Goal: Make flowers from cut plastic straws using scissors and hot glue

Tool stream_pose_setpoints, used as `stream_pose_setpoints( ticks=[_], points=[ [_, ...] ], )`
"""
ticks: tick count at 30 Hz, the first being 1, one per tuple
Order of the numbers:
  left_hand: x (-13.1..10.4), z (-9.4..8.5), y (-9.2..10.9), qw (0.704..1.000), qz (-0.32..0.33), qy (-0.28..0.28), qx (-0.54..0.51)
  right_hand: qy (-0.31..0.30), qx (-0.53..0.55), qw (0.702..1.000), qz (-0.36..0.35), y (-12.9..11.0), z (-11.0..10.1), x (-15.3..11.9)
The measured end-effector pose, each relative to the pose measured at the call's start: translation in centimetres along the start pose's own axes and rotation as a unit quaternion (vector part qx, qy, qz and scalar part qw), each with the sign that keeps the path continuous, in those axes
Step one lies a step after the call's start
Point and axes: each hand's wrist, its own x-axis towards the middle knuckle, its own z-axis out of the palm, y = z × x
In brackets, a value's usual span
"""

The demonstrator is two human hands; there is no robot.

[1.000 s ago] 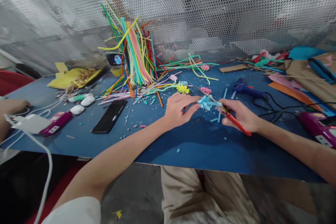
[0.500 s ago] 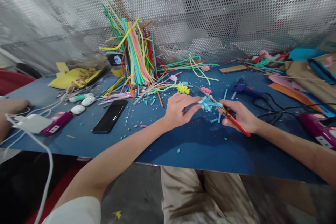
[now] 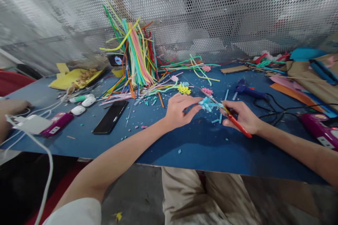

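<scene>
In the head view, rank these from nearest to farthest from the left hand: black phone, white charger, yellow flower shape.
From the left hand:
1. yellow flower shape, just beyond the knuckles
2. black phone, to the hand's left
3. white charger, farther left, past the phone

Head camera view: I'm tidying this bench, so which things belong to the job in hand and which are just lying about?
In the job:
- light blue piece, in the left hand
- red-handled tool, in the right hand
- probably the bundled colored stems

Apparently just lying about:
- black phone
- yellow tray
- white charger
</scene>
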Motion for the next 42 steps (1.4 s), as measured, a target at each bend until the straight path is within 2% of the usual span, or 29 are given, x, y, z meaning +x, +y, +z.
stream_pose_setpoints(
  ticks=[10,15,21,26,29,33,35,37,38,40,42],
  points=[
    [-0.2,0.1,-0.1,1.0,0.004,0.0,0.015,0.003,0.0,1.0,0.027,0.1,0.1,-0.2],
    [-0.1,0.0,0.0,1.0,0.015,0.0,0.016,0.032,-0.026,0.998,0.052,-0.4,0.4,-0.3],
    [0.1,0.0,0.1,1.0,0.026,0.009,0.006,0.047,-0.057,0.996,0.043,-0.8,0.5,-0.4],
    [0.0,0.1,-0.1,1.0,0.009,0.004,0.013,0.056,-0.046,0.996,0.048,-0.4,0.6,-0.7],
    [-0.1,0.1,-0.2,1.0,0.005,0.009,0.013,0.088,-0.021,0.994,0.056,-0.4,0.5,-0.6],
    [0.0,0.1,-0.3,1.0,0.006,0.001,0.016,0.167,-0.014,0.984,0.058,-0.8,-0.7,-0.1],
    [-0.1,0.2,-0.4,1.0,0.003,-0.007,0.021,0.21,-0.076,0.972,0.071,-1.0,-2.1,0.2],
    [-0.1,0.3,-0.4,0.999,-0.013,-0.019,0.027,0.248,-0.203,0.942,0.096,-1.1,-3.9,0.5],
    [-0.1,0.3,-0.5,0.999,-0.024,-0.026,0.031,0.253,-0.277,0.919,0.118,-1.1,-5.0,0.6],
    [-0.1,0.4,-0.5,0.998,-0.042,-0.038,0.037,0.267,-0.413,0.852,0.178,-0.9,-7.0,0.8],
    [-0.1,0.4,-0.6,0.997,-0.05,-0.039,0.041,0.245,-0.481,0.804,0.248,-0.3,-8.9,0.6]
  ],
)
